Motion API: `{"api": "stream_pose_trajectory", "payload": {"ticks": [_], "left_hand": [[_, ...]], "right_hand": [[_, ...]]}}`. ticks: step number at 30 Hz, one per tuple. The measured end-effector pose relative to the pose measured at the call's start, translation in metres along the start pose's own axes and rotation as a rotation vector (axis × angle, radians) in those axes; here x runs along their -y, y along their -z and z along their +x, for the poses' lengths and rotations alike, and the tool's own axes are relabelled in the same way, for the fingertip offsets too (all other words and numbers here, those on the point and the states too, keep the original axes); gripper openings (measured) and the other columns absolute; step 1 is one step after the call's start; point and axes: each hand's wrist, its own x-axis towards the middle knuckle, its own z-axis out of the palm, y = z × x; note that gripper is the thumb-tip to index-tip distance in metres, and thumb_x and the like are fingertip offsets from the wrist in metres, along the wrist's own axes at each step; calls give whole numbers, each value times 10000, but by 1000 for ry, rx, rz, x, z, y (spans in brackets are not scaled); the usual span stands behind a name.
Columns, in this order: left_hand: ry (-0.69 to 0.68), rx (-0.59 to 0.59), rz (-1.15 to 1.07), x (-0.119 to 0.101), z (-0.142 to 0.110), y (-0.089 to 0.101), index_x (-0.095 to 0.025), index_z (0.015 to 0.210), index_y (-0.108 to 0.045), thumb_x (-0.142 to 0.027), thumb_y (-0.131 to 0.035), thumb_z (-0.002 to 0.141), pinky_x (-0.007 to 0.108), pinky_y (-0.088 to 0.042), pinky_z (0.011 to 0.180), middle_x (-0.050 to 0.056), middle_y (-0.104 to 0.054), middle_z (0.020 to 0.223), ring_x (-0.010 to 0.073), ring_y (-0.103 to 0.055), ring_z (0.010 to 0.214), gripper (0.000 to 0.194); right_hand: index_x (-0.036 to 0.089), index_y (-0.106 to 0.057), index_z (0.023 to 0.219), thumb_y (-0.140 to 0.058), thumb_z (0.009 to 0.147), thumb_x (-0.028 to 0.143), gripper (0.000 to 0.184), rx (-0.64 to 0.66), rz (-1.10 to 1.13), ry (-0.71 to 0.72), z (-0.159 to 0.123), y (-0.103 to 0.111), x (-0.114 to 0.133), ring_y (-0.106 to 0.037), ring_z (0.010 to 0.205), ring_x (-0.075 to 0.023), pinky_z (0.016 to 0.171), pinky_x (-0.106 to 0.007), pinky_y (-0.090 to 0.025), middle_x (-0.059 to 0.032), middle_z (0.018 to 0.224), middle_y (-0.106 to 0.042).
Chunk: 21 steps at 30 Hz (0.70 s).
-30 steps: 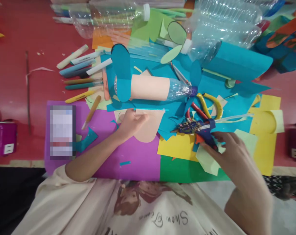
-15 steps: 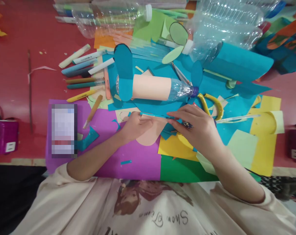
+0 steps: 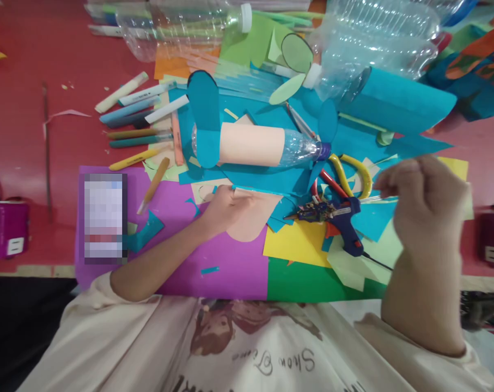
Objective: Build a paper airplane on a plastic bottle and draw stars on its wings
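Observation:
Between the fingers and thumb of my left hand (image 3: 228, 209) is a peach paper piece (image 3: 255, 220) with a rounded lower end. A narrow blue paper edge runs along its top. My right hand (image 3: 424, 196) is raised at the right, somewhat blurred, its fingers curled together; whatever they may hold cannot be made out. To its left lies a dark blue glue gun (image 3: 345, 218), nozzle pointing left. Beyond the hands, a clear bottle (image 3: 298, 147) with a peach paper wrap (image 3: 250, 144) and a purple cap lies on its side, a blue paper shape (image 3: 205, 117) across its base.
Yellow-handled scissors (image 3: 363, 179) and a red-handled tool (image 3: 332, 182) lie beside the glue gun. Markers (image 3: 132, 111) are grouped at the left, near a blurred-out phone (image 3: 103, 218). Large clear bottles (image 3: 377, 38) and a blue paper-wrapped one (image 3: 410, 103) stand along the back.
My right hand has let go of the paper's right end and moved right, uncovering the glue gun and red-handled tool. My left hand stays where it was, still holding the peach paper.

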Motion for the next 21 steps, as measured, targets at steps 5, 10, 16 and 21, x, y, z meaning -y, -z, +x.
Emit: {"api": "stream_pose_trajectory", "payload": {"ticks": [5, 10, 16, 21], "left_hand": [[-58, -60, 36, -1, 2, 0, -202, 562, -463, -397, -551, 664, 241, -408, 530, -24, -455, 574, 119, -463, 580, 237], [-142, -83, 50, -3, 5, -1, -214, 580, -476, -436, -529, 652, 263, -466, 620, -12, -489, 611, 146, -498, 661, 240], [-162, -95, 53, -7, 6, -1, -214, 604, -495, -446, -511, 670, 272, -486, 670, -8, -533, 640, 142, -479, 657, 242], [-130, -52, 83, -3, 6, -1, -223, 578, -441, -463, -520, 667, 261, -441, 613, -16, -448, 588, 147, -478, 640, 268]], "right_hand": [[212, -652, 873, -625, 699, 611, 436, 69, -435, -207, -20, 42, -42, -573, 631, -189, 572, -361, -455, -118, 953, -682], [269, -660, 931, -573, 704, 751, 539, 588, -400, -311, -63, 39, -48, -614, 628, -255, 543, -393, -470, -84, 850, -696], [233, -578, 818, -638, 683, 643, 435, 419, -131, -356, -69, 7, -35, -540, 600, -217, 542, -355, -445, -48, 704, -606], [235, -594, 788, -755, 602, 412, 302, 257, 124, -660, -62, 20, -40, -486, 557, -169, 498, -314, -413, 3, 643, -563]]}}
